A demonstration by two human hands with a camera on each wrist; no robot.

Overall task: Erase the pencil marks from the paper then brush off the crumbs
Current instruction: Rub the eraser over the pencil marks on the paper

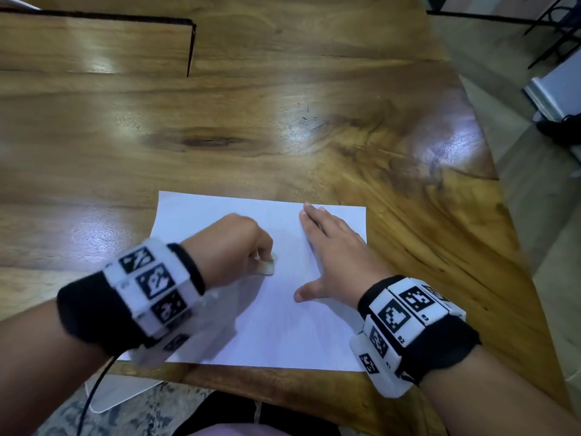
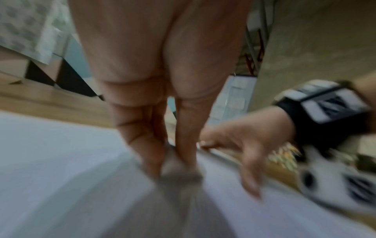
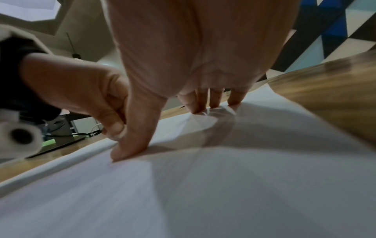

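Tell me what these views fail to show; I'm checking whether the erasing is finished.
- Pencil marks on the paper: none discernible in any view; too faint or blurred.
- Crumbs: too small to make out.
- Eraser: mostly hidden by the left hand; motion-blurred in the left wrist view.
- Paper beneath the right hand: covered.

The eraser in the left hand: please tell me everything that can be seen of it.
The eraser is a small, pale off-white block that looks rubbery and has rounded, worn edges. The left hand pinches it, so only its lower end shows below the fingers. That end rests on the white paper, near the sheet's middle. Motion blur hides finer detail. The right hand lies beside it, apart.
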